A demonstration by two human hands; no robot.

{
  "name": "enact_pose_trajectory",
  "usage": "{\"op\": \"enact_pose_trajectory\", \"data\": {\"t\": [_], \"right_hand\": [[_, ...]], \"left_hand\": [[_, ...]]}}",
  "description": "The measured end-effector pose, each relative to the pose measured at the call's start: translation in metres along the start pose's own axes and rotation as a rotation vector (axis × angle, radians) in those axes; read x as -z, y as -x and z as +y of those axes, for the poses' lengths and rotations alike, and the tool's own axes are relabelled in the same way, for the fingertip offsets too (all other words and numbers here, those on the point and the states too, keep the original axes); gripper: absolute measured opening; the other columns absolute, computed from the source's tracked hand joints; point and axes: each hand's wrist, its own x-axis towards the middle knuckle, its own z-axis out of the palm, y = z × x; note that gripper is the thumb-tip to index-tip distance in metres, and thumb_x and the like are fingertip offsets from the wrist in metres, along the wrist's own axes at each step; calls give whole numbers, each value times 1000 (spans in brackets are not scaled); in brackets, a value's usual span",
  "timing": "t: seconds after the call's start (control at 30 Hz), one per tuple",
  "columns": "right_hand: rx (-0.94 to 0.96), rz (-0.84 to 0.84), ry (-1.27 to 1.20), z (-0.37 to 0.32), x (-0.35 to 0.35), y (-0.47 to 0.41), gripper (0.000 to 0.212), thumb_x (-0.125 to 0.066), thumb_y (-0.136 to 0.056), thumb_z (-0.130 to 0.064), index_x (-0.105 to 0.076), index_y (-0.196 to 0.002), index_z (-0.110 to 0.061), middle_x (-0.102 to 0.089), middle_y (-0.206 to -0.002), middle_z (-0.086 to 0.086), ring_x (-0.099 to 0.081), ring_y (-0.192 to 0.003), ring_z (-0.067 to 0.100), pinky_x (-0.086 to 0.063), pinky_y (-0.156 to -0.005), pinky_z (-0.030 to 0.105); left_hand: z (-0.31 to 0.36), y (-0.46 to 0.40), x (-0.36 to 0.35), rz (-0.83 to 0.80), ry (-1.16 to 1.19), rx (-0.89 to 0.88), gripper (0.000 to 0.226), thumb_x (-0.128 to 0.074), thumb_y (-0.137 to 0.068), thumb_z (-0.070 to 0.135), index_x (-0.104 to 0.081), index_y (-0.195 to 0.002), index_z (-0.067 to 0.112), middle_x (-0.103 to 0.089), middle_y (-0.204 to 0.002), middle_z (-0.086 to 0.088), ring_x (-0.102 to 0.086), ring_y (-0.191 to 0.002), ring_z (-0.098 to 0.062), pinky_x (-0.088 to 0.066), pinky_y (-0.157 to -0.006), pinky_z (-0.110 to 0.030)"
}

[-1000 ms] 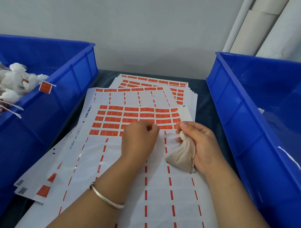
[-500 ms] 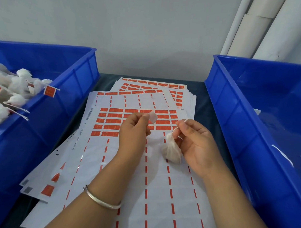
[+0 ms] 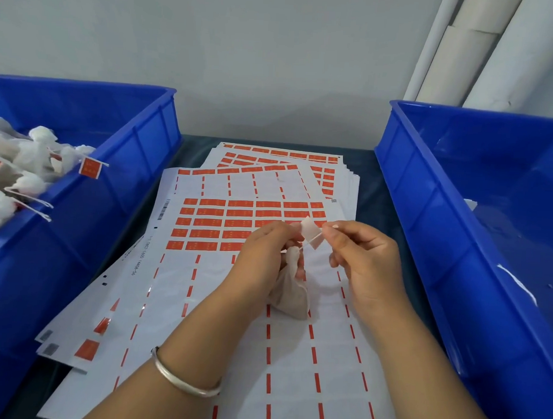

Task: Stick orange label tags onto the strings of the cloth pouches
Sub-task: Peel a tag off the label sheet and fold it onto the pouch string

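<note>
**Operator:** Since the earlier frames, both hands have come together above the label sheet, and the pouch now hangs under the left hand rather than the right. Report the current status.

**Inspector:** Left hand: fingers curled, grip closed on the neck of the cloth pouch. The pouch body hangs below the fingers, over the stripped lower part of the sheet. Whether it touches the sheet cannot be told.

**Operator:** Right hand?

**Inspector:** Right hand: thumb and forefinger pinched tight on the string at its far end. The string runs taut from the pouch neck to that pinch. The label tag lies across the string between the two hands, pale reverse side facing the camera, an orange edge visible at its lower end. The left fingertips touch its left edge.

**Operator:** Surroundings?

**Inspector:** Several label sheets lie stacked on the dark worktop; the top sheet retains rows of orange labels at its far end. A blue bin on the left holds finished pouches with tags attached. A second blue bin stands on the right. A metal bangle sits on the left wrist.
</note>
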Motion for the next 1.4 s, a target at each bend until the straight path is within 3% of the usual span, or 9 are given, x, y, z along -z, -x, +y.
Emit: {"op": "enact_pose_trajectory", "data": {"t": [0.1, 0.17, 0.3, 0.43, 0.7, 0.93, 1.07, 1.2, 1.4], "right_hand": [[2, -4, 1, 1, 0, 1, 14, -63, -70, -46, -73, -77, -39, -72, -90, -15, -62, -64, 8, -52, -62, 18], [12, 15, 19, 2, 1, 0, 18, -63, -70, -47, -72, -79, -34, -71, -93, -16, -65, -77, 6, -54, -68, 20], [-4, 37, 7, 4, 3, -2, 7, -68, -80, -33, -73, -76, -37, -71, -94, -19, -66, -96, 5, -55, -77, 22], [2, 41, -4, 2, 2, 0, 18, -68, -80, -32, -72, -71, -48, -71, -86, -25, -65, -91, -4, -51, -62, 8], [-42, 65, -50, 3, 1, -1, 19, -68, -82, -31, -72, -72, -46, -72, -85, -22, -68, -86, 0, -53, -59, 12], [-116, 44, -155, 3, 4, -2, 13, -67, -83, -27, -75, -75, -33, -75, -91, -9, -71, -88, 10, -57, -67, 20], [-147, 50, -171, 4, 4, -3, 10, -66, -84, -26, -74, -79, -28, -75, -92, -7, -71, -89, 13, -58, -73, 27], [-153, 55, -173, 5, 4, -4, 13, -66, -85, -25, -74, -76, -30, -75, -91, -7, -72, -89, 15, -57, -75, 28], [-166, 56, -182, 4, 3, -3, 16, -66, -84, -25, -76, -74, -32, -75, -92, -5, -71, -90, 17, -57, -81, 34]], "left_hand": [[-3, 1, 1, -15, 23, 3, 19, -50, -89, 39, -61, -83, 25, -62, -89, -2, -58, -84, -22, -50, -80, -37], [-4, 1, 2, -36, 26, 0, 20, -51, -89, 40, -62, -83, 25, -61, -88, -1, -58, -83, -21, -50, -81, -37], [-3, 3, 2, -54, 30, -6, 21, -51, -89, 39, -63, -84, 22, -62, -82, -3, -58, -73, -18, -50, -66, -30], [-2, 4, 2, -51, 35, 5, 20, -53, -88, 38, -63, -82, 22, -63, -84, -4, -59, -75, -19, -51, -66, -30], [-1, 7, 2, -62, -14, -41, 13, -54, -87, 41, -60, -81, 30, -63, -97, 1, -57, -94, -22, -47, -80, -36], [-5, 8, 3, -163, -38, -175, 7, -64, -84, 22, -65, -82, 15, -62, -75, 12, -55, -70, -11, -43, -64, -22], [-7, 5, 3, -160, -92, -210, 7, -70, -78, 24, -66, -80, 19, -63, -67, 16, -57, -61, -8, -44, -58, -18], [-10, 4, 1, -117, -154, -235, 11, -74, -74, 31, -65, -77, 25, -64, -75, 15, -59, -63, -8, -42, -48, -11], [-9, 4, -3, -86, -199, -235, 10, -73, -76, 28, -63, -73, 27, -62, -79, 12, -58, -69, -12, -42, -52, -18]]}}
